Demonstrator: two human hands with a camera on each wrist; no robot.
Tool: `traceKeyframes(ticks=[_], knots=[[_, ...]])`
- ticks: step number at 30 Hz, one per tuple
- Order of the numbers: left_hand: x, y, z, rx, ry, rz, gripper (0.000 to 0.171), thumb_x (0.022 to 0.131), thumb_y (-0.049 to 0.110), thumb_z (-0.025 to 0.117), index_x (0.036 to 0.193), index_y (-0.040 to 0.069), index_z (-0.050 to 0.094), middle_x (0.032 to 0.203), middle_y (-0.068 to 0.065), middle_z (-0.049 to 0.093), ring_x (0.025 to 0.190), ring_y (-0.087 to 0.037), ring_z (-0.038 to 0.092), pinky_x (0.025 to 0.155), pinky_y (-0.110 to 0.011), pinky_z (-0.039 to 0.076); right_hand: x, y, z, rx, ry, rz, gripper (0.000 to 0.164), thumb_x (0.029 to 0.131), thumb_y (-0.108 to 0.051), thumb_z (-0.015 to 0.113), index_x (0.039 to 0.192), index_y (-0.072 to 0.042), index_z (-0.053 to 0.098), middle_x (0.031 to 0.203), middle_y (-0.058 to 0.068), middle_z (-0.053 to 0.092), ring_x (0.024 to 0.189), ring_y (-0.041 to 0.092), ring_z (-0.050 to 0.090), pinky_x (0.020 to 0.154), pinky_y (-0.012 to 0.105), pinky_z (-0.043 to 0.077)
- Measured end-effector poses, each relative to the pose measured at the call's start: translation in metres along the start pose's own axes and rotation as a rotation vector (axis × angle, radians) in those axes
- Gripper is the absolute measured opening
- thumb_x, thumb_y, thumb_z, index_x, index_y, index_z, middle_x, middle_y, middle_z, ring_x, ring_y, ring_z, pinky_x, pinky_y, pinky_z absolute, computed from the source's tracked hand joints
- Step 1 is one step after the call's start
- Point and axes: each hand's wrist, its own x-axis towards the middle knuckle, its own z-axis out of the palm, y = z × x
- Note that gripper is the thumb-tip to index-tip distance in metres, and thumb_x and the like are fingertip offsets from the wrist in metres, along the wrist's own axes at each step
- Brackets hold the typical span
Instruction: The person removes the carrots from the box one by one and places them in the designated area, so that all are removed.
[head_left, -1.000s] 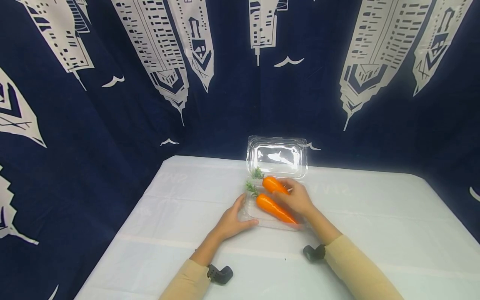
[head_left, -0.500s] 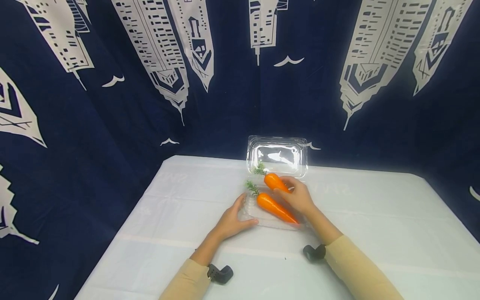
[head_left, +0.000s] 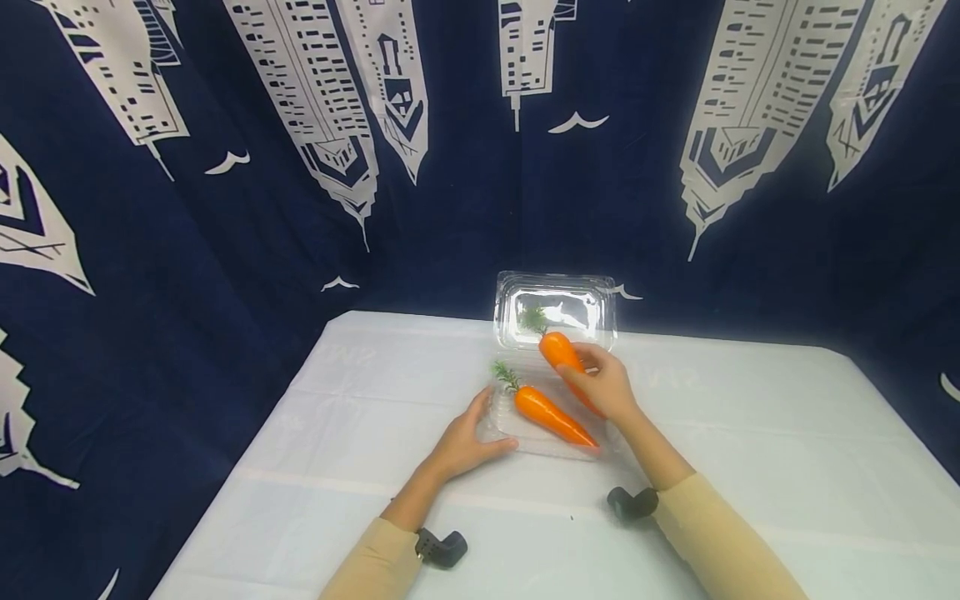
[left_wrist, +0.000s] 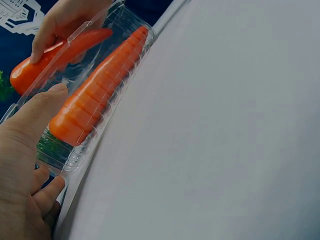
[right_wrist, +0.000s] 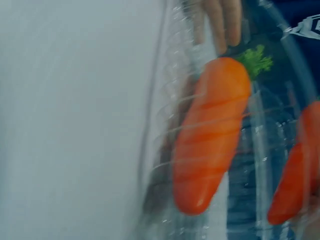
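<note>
My right hand [head_left: 609,390] pinches an orange carrot [head_left: 558,348] with a green leafy top, lifted and tilted above the back right part of a clear plastic clamshell container [head_left: 517,431]. A second carrot [head_left: 553,415] lies slantwise in the container's base, its leaves toward the left. At the front left corner, my left hand [head_left: 456,446] holds the container, thumb along the near side and fingers along the left end. The left wrist view shows its thumb over the rim and its fingers round the end. The held carrot's tip reaches down beside the right fingers.
The container's transparent lid [head_left: 517,287] stands hinged open at the back, near the table's far edge. A white cloth covers the table [head_left: 360,433]. Behind it hangs a dark blue curtain [head_left: 480,217] printed with white buildings. Each wrist wears a black camera [head_left: 442,550].
My right hand has lifted its carrot and shifted it right and back, so its leaves now overlap the lid. The left hand, container and second carrot stay in place.
</note>
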Motion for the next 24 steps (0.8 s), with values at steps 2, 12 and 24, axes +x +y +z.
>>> traceKeyframes(ticks=[2, 12, 24], knots=[[0.0, 0.001, 0.0, -0.004, 0.0, -0.001, 0.101, 0.071, 0.058, 0.069, 0.149, 0.021, 0.017, 0.147, -0.01, 0.03, 0.128, -0.03, 0.037, 0.102, -0.05, 0.032, -0.001, -0.005, -0.002, 0.013, 0.009, 0.029, 0.048, 0.081, -0.031, 0.071, 0.119, -0.005, 0.058, 0.11, 0.014, 0.061, 0.1, 0.028, 0.054, 0.084, 0.041, 0.048], [-0.001, 0.002, 0.0, 0.012, 0.002, -0.009, 0.102, 0.071, 0.06, 0.069, 0.149, 0.022, 0.016, 0.146, -0.011, 0.031, 0.128, -0.031, 0.037, 0.102, -0.051, 0.032, -0.011, -0.021, -0.021, 0.051, 0.057, 0.19, 0.059, 0.081, -0.042, 0.069, 0.125, -0.005, 0.053, 0.116, 0.016, 0.057, 0.103, 0.03, 0.053, 0.085, 0.038, 0.049], [-0.002, 0.005, 0.0, 0.017, 0.003, -0.022, 0.1, 0.071, 0.059, 0.069, 0.148, 0.023, 0.017, 0.147, -0.011, 0.031, 0.129, -0.031, 0.036, 0.102, -0.051, 0.031, -0.024, -0.029, -0.044, 0.077, 0.118, 0.208, 0.068, 0.08, -0.05, 0.066, 0.13, -0.008, 0.049, 0.121, 0.013, 0.056, 0.108, 0.028, 0.052, 0.087, 0.038, 0.047]])
